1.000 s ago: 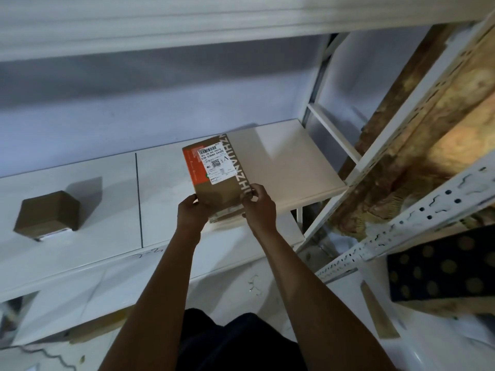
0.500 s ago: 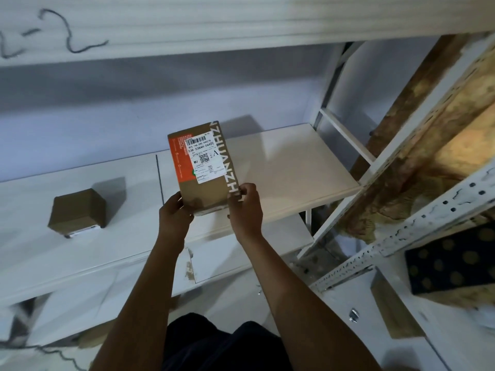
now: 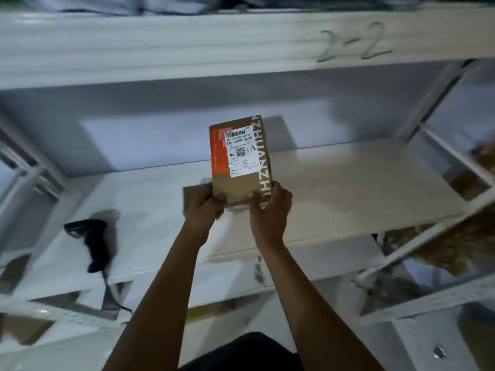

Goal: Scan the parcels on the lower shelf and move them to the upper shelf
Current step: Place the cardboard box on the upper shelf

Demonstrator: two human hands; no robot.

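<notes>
The white metal shelving [image 3: 442, 145] fills the view, much of it smeared by motion blur. Its upper beam [image 3: 187, 46] runs across the top and carries a handwritten mark reading 2-2 [image 3: 356, 44] towards the right. Below it lies a pale shelf board [image 3: 361, 183], lit more brightly on its right half.

The parcel [image 3: 241, 162], a brown cardboard box with an orange band down its left side and white lettering along its right edge, is held upright in the air at the centre. It sits in front of and above the shelf board and well below the marked beam, touching neither. Both hands grasp its lower end. The left hand [image 3: 205, 204] grips the lower left corner with the thumb on the front face. The right hand [image 3: 270, 207] grips the lower right edge, thumb likewise on the front.

A black handheld scanner [image 3: 92, 236] lies on the left part of the board, its cable [image 3: 112, 295] trailing over the front edge. A brown shape [image 3: 192, 195] behind the left hand is too blurred to identify. A white shipping label [image 3: 242, 151] with barcode faces the camera.
</notes>
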